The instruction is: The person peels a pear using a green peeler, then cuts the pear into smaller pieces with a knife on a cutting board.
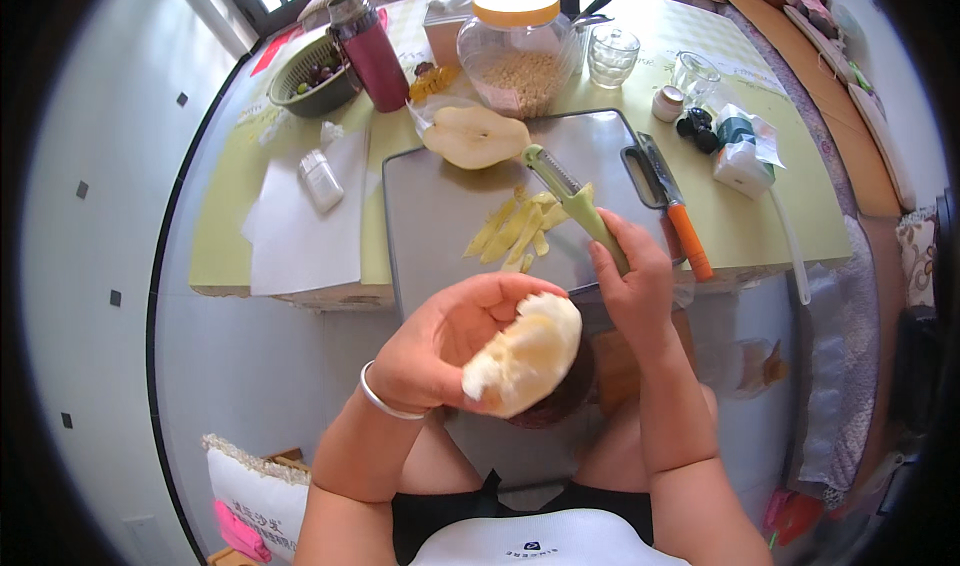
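Note:
My left hand (440, 341), with a white bangle at its wrist, grips a peeled piece of pear (530, 356) with a rough, uneven face, held in front of the board's near edge. Wrapped round the handle of a light green peeler (570, 198) is my right hand (637, 276); the peeler's blade points away over the board, apart from the pear piece. Thin yellow-green peelings (510, 231) lie in a loose heap on the grey cutting board (440, 236). A large pear half (475, 137) rests cut face up at the board's far edge.
Right of the board lies a knife (685, 228) with an orange handle, near a tissue pack (745, 156). Behind stand a big jar (515, 56), a glass (613, 58) and a purple flask (370, 56). A grape basket (315, 91) and a small white bottle (321, 181) are leftward.

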{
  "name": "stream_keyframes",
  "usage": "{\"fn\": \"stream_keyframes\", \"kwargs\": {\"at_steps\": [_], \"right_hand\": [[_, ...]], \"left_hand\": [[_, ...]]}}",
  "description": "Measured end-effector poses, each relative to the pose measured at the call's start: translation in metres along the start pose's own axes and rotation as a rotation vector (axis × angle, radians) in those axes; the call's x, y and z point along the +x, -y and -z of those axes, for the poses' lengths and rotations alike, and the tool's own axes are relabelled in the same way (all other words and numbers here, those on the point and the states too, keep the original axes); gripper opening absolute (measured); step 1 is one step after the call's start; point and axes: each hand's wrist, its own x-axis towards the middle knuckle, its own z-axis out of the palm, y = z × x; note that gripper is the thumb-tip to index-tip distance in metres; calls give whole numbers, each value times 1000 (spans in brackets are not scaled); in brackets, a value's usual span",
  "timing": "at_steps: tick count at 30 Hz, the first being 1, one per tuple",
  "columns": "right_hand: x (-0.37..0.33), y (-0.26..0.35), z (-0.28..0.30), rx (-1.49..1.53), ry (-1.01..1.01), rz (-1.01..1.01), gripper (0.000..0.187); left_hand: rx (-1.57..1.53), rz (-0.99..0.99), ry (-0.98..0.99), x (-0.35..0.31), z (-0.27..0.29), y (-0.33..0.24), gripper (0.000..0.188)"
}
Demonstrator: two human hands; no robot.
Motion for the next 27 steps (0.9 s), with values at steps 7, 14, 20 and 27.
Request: {"fn": "stream_keyframes", "kwargs": {"at_steps": [7,14,20,27], "right_hand": [[1,0,8,-20,-23,-32,36],[2,3,15,25,-47,-17,35],[3,2,20,11,-51,-31,36],[5,3,20,28,-54,-53,35]], "left_hand": [[120,-74,-8,8,22,4,95],[395,-284,-35,14,27,4,89],[964,-548,-101,16,20,-2,74],[745,-506,-75,17,20,8,72]]}}
